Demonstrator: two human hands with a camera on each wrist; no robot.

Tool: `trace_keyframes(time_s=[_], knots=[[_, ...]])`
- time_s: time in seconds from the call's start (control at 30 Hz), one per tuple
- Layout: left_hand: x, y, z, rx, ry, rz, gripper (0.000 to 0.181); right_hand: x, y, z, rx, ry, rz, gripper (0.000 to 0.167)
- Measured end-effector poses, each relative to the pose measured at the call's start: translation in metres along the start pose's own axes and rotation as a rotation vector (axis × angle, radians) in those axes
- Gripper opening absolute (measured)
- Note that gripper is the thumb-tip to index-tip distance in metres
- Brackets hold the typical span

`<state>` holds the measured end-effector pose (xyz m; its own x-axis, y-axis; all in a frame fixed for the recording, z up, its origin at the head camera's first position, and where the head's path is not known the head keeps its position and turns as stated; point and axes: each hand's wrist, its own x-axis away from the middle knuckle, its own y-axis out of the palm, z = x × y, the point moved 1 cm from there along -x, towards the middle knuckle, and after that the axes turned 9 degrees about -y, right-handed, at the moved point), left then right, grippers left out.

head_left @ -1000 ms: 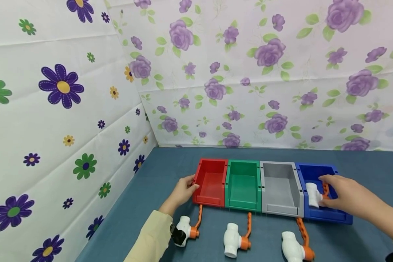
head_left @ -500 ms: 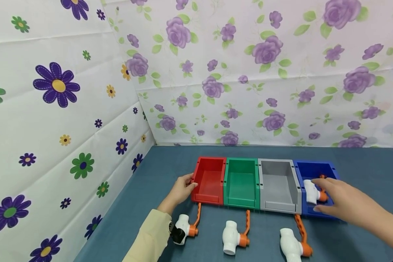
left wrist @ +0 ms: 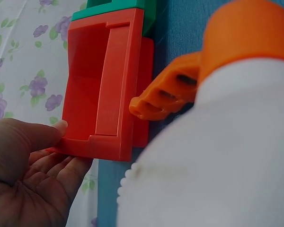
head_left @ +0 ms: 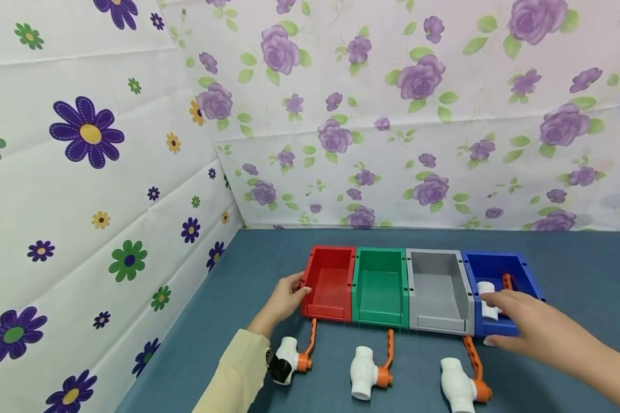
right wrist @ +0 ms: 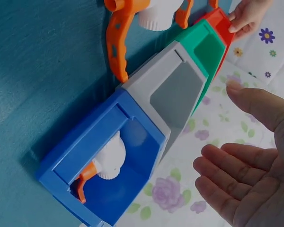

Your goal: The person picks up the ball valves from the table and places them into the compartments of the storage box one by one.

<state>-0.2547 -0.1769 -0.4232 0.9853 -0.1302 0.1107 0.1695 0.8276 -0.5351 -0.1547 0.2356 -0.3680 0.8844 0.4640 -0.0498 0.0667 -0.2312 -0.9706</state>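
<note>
Near the blue bin (right wrist: 87, 150), right grip (head_left: 539, 325) has spread, valve (right wrist: 112, 158) released; left grip (head_left: 284, 298) pinches red bin (head_left: 326, 312).

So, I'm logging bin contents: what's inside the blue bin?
The blue bin holds one visible white valve with an orange handle. In the head view, the right hand hides part of it; whatever is beneath it cannot be seen.
</note>
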Motion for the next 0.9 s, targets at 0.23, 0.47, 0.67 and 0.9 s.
trace_keyframes(time_s=[0.23,0.47,0.67,0.9], knots=[[0.001,0.0,0.0,0.002,-0.011,-0.009,0.047,0.003,0.005,-0.003,-0.032,-0.021,-0.012,0.073],[0.0,0.001,-0.001,0.0,-0.01,-0.006,0.047,0.007,0.013,-0.003,-0.117,-0.067,-0.043,0.073],[0.0,0.0,0.0,0.011,-0.009,-0.006,0.047,0.008,0.019,-0.006,-0.157,-0.068,-0.077,0.078],[0.0,-0.001,0.0,0.013,-0.013,-0.001,0.047,0.004,0.021,-0.01,-0.171,-0.075,-0.102,0.077]])
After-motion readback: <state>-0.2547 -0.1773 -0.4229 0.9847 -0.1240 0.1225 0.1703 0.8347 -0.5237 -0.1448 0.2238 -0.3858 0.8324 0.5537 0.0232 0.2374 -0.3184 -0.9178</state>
